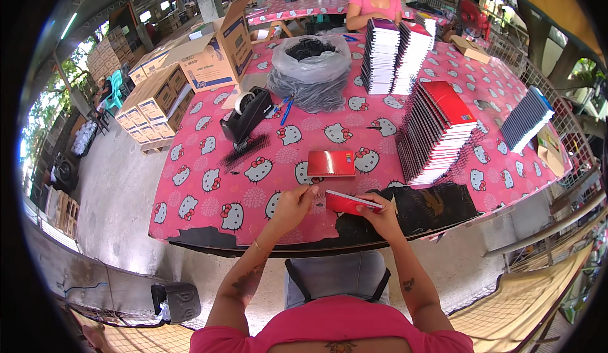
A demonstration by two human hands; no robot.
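Nearest us, the pink top [342,324] of the person at the bench, both bare forearms reaching to the table's near side. Right hand [382,218] grasps a small red notebook [344,203] by its right end, thumb on top; we see it tilted over the near part of the pink tablecloth [253,191], beside a torn area that bares a black surface [446,204]. Left hand [292,206] sits just off the notebook's left end, thumb and forefinger drawn close at the tips — we cannot tell whether something thin is pinched between them.

Just beyond the hands, a second red notebook [331,163] lies flat on the cloth. To its right we note a tall stack of red notebooks [437,131], black spines toward the left and white page edges toward us. To its left lie loose black coils [246,154], and behind those a black tape dispenser [246,118] with blue pens [287,111] near it.

Farther over the table: a clear plastic bag [310,74] filled with black coils, two upright piles of notebooks [381,58] to its right, and a leaning blue-topped stack [527,120] by the right edge. An open cardboard box [212,61] stands at the far left corner. Farther still — a co-worker [373,4] in pink behind the piles.
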